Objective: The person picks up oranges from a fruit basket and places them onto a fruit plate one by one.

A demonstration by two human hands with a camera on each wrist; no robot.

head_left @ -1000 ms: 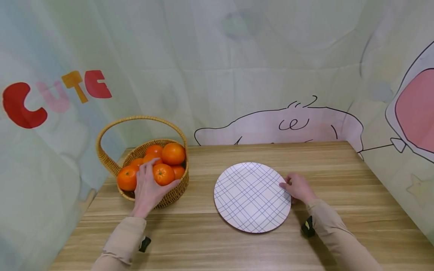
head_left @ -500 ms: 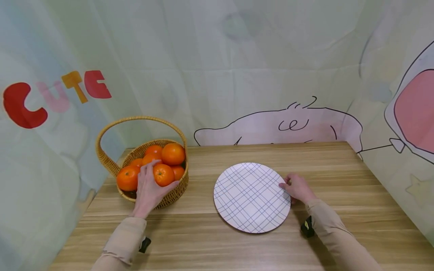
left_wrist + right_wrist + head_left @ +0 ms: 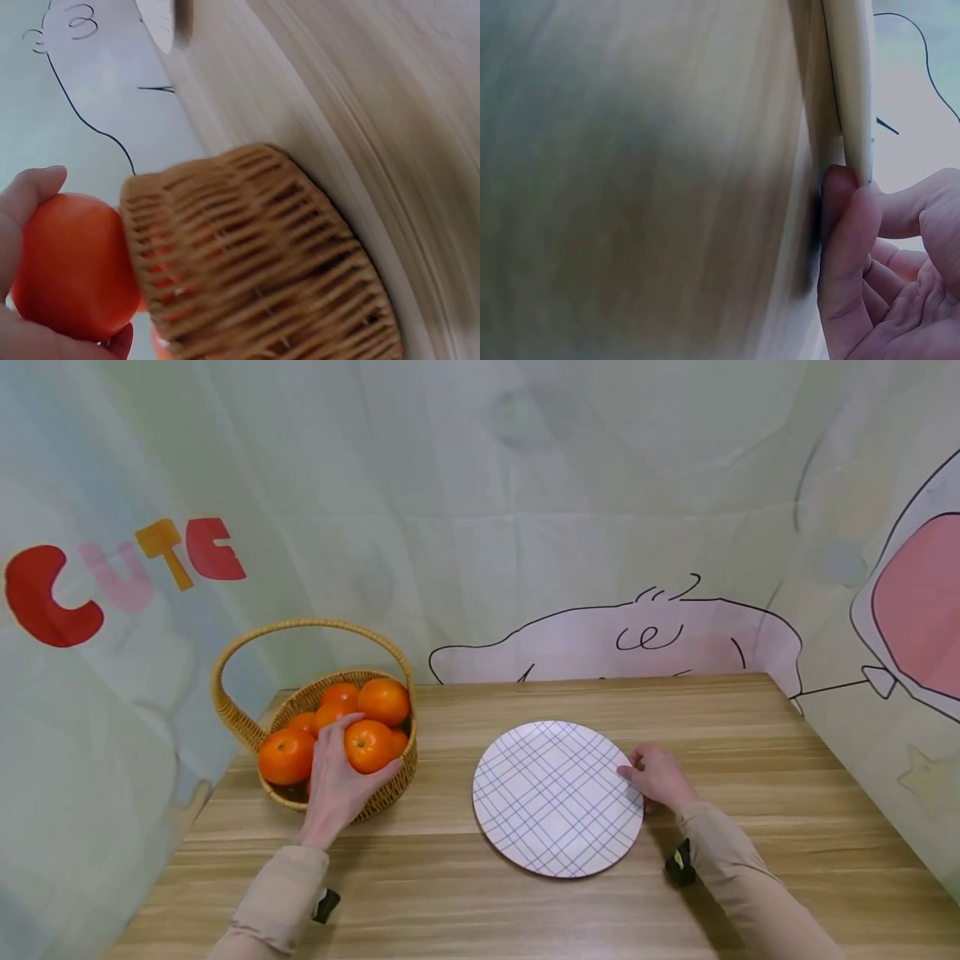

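Observation:
In the head view a woven wicker basket [image 3: 392, 792] holds several oranges and stands at the left of the table. My left hand [image 3: 333, 789] grips an orange [image 3: 369, 746] at the basket's front right side, its thumb on the near side and its fingers over the far side. The left wrist view has that orange [image 3: 75, 266] beside the basket rim [image 3: 135, 225]. A round white plate [image 3: 558, 797] with blue crossing lines lies right of the basket. My right hand [image 3: 660, 774] pinches its right edge; the right wrist view shows the thumb above the plate rim [image 3: 853, 82] and fingers beneath.
The basket's tall handle [image 3: 311, 623] arches over the fruit. Another large orange [image 3: 287, 757] lies left of my left hand, and one [image 3: 384, 702] behind it. A printed curtain [image 3: 465, 527] hangs behind the wooden table [image 3: 450, 893].
My left hand has shifted slightly to the right, and the orange in it has turned and moved right with it. The right hand and the plate stay put.

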